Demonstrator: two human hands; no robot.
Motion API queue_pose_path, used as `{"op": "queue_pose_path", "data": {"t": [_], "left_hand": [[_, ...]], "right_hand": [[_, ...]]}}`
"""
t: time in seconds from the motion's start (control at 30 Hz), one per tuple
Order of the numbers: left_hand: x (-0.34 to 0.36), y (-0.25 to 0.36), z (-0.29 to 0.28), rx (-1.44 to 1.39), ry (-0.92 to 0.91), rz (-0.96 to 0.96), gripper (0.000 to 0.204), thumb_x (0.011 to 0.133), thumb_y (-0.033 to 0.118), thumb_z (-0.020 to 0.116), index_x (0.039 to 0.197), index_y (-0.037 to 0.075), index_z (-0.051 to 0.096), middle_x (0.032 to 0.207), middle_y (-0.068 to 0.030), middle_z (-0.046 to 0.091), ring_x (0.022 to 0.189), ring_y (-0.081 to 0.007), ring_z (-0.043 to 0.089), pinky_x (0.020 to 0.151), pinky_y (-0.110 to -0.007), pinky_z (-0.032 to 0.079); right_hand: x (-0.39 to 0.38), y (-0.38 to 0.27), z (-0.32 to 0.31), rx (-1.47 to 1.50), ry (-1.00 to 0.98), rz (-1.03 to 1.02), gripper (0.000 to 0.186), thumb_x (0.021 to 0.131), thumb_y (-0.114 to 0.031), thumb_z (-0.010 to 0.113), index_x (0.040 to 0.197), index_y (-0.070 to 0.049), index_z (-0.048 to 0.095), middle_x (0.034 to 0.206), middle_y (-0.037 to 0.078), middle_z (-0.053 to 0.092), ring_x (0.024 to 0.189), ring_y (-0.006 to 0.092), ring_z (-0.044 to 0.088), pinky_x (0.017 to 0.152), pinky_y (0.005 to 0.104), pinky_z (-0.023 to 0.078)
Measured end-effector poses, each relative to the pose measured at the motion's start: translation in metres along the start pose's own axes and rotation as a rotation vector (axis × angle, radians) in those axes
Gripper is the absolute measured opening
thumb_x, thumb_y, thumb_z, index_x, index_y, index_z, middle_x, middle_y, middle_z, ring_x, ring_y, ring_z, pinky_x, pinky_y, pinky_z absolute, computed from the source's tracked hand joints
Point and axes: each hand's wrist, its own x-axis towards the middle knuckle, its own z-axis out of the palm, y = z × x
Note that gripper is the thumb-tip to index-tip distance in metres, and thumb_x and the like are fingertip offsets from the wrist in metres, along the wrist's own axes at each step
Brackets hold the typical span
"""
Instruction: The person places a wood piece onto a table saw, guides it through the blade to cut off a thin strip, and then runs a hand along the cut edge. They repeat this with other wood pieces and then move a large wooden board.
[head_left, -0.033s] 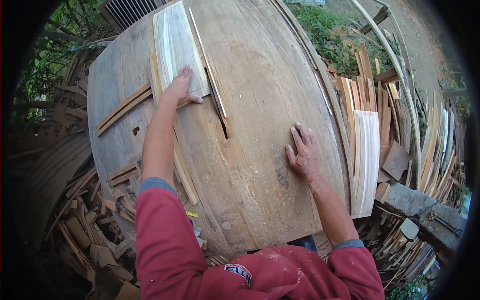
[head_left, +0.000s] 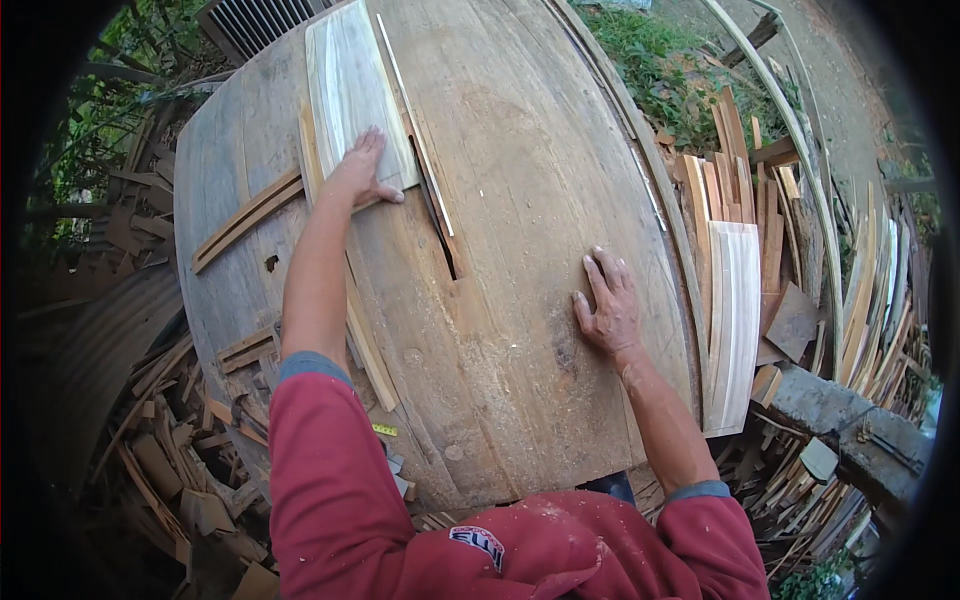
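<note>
My left hand lies open on the near end of a pale, smooth wooden board, fingers pointing away and thumb out to the right. The board rests flat on a big worn wooden tabletop, along a straight wooden strip on its left. To its right are a narrow dark slot in the top and a thin white strip. My right hand rests on the bare tabletop, fingers spread, holding nothing.
Two joined wood strips lie crosswise at left. A yellow tape measure end shows near the front edge. Another pale board leans at the right among upright offcuts. Scrap wood is heaped at lower left, beside a concrete beam's opposite side.
</note>
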Motion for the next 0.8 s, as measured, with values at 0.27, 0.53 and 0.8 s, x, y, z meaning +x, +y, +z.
{"op": "queue_pose_path", "data": {"t": [0.27,0.53,0.8], "left_hand": [[0.079,-0.023,-0.016,0.009,0.058,-0.030,0.125,0.066,0.061,0.084,0.160,0.005,0.022,0.168,-0.0156,0.017,0.154,-0.0373,0.016,0.125,-0.045,0.024],[0.117,-0.030,-0.010,-0.053,0.255,-0.096,0.081,0.094,0.058,0.059,0.157,0.014,0.035,0.164,-0.0173,0.028,0.152,-0.0373,0.023,0.124,-0.041,0.024],[-0.020,-0.035,0.022,-0.157,0.164,-0.078,0.042,0.100,0.022,0.056,0.140,0.008,0.057,0.145,-0.0222,0.053,0.136,-0.0363,0.050,0.115,-0.041,0.040]], "right_hand": [[0.003,0.001,-0.003,-0.048,-0.036,0.020,0.064,0.083,-0.022,0.071,0.140,-0.001,0.053,0.148,0.017,0.046,0.137,0.0355,0.044,0.119,0.0479,0.032],[0.006,0.002,0.001,-0.024,-0.037,0.017,0.065,0.081,-0.022,0.071,0.141,-0.004,0.053,0.148,0.016,0.046,0.137,0.0353,0.044,0.118,0.0486,0.033],[0.003,0.004,0.004,-0.026,-0.029,0.021,0.063,0.083,-0.023,0.070,0.141,-0.004,0.053,0.149,0.016,0.046,0.136,0.0363,0.044,0.119,0.0490,0.031]]}}
